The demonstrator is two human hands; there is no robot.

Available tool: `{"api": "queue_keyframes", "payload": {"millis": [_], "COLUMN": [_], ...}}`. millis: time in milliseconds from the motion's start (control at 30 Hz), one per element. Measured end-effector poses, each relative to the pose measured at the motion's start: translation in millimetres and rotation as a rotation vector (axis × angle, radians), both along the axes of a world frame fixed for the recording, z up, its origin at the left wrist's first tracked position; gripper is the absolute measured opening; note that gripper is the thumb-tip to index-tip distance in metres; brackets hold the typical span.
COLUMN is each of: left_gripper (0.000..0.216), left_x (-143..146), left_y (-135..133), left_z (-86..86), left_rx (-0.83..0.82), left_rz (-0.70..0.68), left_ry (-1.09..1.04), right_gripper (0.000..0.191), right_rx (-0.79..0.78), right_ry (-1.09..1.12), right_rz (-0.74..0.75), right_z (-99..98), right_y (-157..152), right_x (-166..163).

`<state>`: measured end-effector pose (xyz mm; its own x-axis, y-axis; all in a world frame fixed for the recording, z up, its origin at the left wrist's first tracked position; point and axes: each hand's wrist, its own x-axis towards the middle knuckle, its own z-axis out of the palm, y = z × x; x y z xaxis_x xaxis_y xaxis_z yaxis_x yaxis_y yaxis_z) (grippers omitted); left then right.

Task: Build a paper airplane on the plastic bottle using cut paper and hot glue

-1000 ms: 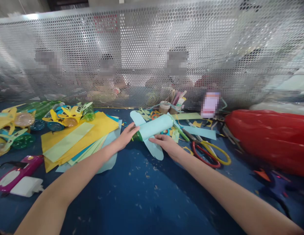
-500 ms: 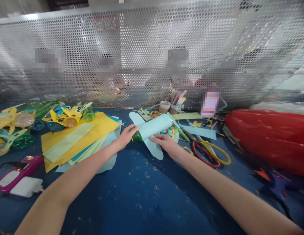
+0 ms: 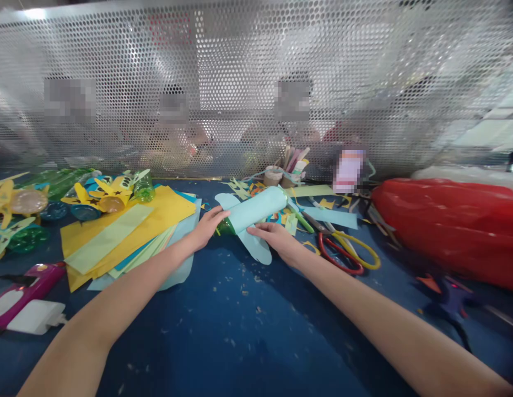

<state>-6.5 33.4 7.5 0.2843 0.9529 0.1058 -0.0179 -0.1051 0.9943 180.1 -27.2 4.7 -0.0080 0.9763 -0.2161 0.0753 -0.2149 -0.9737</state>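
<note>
The paper-wrapped bottle point(image 3: 256, 208) is laid on the tabletop point(image 3: 239, 320), approx. centre. Its green neck end is held by the half-closed left hand point(image 3: 206, 226); the wrap is touched by the flat, open right hand point(image 3: 275, 240). Judged light, prob. empty; paper wings point(image 3: 258, 249) are flimsy, so hold is best taken at neck & body.

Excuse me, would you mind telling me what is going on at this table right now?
A person is working on a green plastic bottle wrapped in light blue paper with paper wings, lying on the blue table. The left hand touches its green end; the right hand lies flat by the near wing. Scissors lie to the right, coloured paper sheets to the left.
</note>
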Motion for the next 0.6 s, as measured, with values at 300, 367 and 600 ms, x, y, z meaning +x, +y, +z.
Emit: {"api": "queue_keyframes", "payload": {"millis": [300, 367, 600], "left_gripper": [0.029, 0.030, 0.026], "left_x": [0, 0, 1], "left_y": [6, 8, 7], "left_z": [-7.5, -9.3, -10.0], "left_rx": [-0.053, -0.048, -0.085], "left_rz": [-0.072, -0.099, -0.010], "left_ry": [-0.160, -0.183, -0.151], "right_gripper": [0.023, 0.026, 0.024], "right_rx": [0.019, 0.018, -0.005], "right_ry": [-0.010, -0.012, -0.025], "right_rz": [0.014, 0.017, -0.003], "right_z": [-0.6, -0.8, -1.0], "right_y": [2, 2, 2], "right_x": [-1, -1, -2]}}
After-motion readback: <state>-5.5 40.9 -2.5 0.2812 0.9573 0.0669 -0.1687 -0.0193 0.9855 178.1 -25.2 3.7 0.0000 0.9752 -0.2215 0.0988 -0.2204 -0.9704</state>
